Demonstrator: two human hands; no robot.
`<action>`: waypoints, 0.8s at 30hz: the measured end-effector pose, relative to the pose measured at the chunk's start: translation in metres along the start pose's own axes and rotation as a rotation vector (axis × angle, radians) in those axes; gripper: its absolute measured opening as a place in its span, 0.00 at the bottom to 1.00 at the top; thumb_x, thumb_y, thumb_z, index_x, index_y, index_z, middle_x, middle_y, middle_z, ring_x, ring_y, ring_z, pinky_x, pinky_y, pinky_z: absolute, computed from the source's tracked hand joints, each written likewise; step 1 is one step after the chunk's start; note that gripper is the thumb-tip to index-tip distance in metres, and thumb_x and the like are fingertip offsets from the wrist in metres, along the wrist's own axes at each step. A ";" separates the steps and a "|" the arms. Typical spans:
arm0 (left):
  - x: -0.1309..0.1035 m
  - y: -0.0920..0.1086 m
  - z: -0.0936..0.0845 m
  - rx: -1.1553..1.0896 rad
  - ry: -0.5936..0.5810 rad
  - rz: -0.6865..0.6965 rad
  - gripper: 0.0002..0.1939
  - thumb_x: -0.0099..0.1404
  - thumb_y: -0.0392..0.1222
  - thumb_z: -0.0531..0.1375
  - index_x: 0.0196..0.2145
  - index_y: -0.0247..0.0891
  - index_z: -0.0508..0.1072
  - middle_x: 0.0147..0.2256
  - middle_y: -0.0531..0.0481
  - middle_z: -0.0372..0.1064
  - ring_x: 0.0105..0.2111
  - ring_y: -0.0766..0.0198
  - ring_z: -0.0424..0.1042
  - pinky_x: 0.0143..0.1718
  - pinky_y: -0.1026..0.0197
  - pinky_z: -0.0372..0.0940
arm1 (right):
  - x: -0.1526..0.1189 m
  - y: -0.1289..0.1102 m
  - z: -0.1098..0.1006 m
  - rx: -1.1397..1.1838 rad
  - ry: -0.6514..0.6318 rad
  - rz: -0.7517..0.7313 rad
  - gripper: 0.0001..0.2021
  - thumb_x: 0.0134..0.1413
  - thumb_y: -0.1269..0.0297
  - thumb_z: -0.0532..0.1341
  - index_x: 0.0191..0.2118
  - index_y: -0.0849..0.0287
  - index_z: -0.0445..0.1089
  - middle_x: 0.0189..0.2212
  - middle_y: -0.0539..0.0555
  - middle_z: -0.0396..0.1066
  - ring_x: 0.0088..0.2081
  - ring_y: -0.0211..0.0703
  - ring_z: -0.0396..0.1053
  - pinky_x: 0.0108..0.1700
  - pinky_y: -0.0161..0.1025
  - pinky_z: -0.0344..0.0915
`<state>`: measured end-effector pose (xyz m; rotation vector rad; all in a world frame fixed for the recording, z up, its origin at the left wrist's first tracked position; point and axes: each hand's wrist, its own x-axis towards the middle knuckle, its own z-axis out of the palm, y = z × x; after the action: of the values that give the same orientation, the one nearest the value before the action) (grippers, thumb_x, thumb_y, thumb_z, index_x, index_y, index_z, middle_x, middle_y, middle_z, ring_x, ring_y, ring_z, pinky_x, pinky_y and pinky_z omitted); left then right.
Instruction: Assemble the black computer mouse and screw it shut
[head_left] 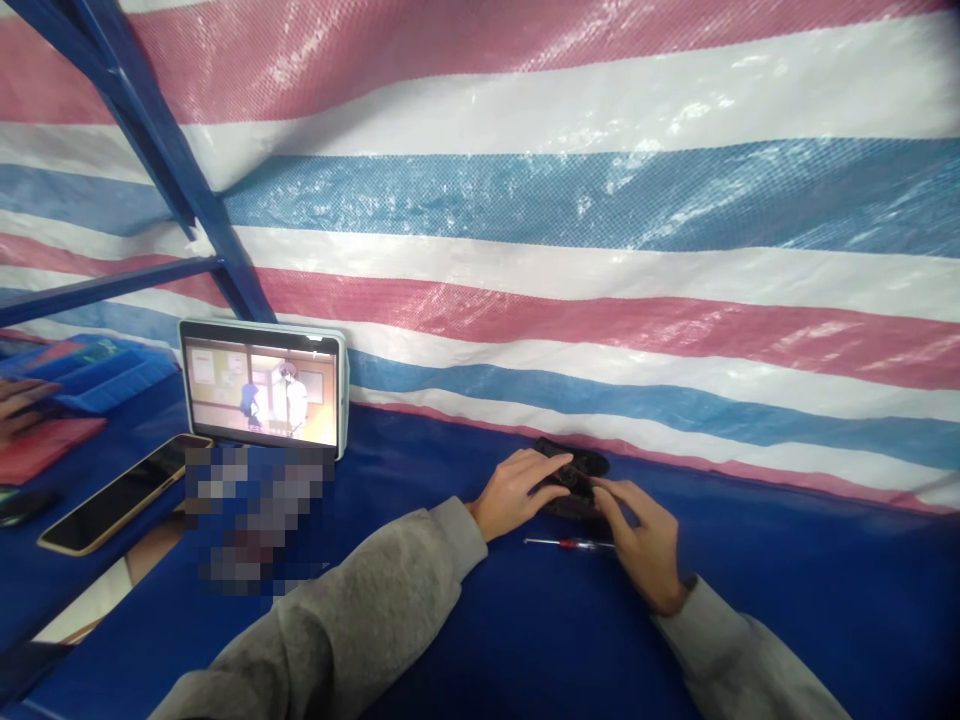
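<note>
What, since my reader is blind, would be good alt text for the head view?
Left hand and right hand touch a dark object on a blue table, beside a thin tool; at left, a tablet showing a cartoon stands near a phone.

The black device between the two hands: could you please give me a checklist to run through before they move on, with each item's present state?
1. Left hand and right hand both at the black device: ok.
2. Grip on it secure: cannot tell; fingers cover part of it.
3. Slim red-banded tool fully in sight: not ok; its right end meets the right hand's outline.
4. Phone well away from the device: ok.
5. Tablet propped up, off to the left: ok.
6. Small loose parts accounted for: cannot tell.
</note>
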<state>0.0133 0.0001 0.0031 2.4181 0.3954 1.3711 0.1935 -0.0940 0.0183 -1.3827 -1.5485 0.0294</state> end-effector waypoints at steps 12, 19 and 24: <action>0.003 0.006 -0.007 0.150 -0.035 0.053 0.14 0.72 0.44 0.56 0.52 0.39 0.70 0.50 0.43 0.71 0.50 0.58 0.70 0.50 0.55 0.66 | -0.001 -0.001 0.001 0.048 -0.091 0.045 0.19 0.63 0.58 0.56 0.20 0.56 0.64 0.17 0.46 0.63 0.21 0.35 0.62 0.28 0.35 0.59; 0.002 0.009 -0.010 0.307 -0.225 0.006 0.11 0.68 0.42 0.57 0.45 0.33 0.71 0.42 0.43 0.74 0.41 0.56 0.71 0.43 0.53 0.60 | -0.006 0.009 0.000 0.077 0.020 0.164 0.16 0.66 0.59 0.52 0.31 0.58 0.71 0.20 0.47 0.62 0.24 0.37 0.62 0.31 0.36 0.60; -0.002 0.005 -0.008 0.349 -0.332 -0.040 0.11 0.66 0.43 0.58 0.42 0.33 0.72 0.38 0.44 0.74 0.37 0.56 0.70 0.40 0.54 0.57 | -0.006 0.012 0.001 0.103 0.003 0.164 0.15 0.65 0.59 0.53 0.32 0.58 0.72 0.20 0.47 0.63 0.24 0.37 0.63 0.31 0.36 0.60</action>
<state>0.0060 -0.0043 0.0080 2.8366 0.6339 0.9179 0.2003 -0.0938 0.0071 -1.4236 -1.4085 0.2045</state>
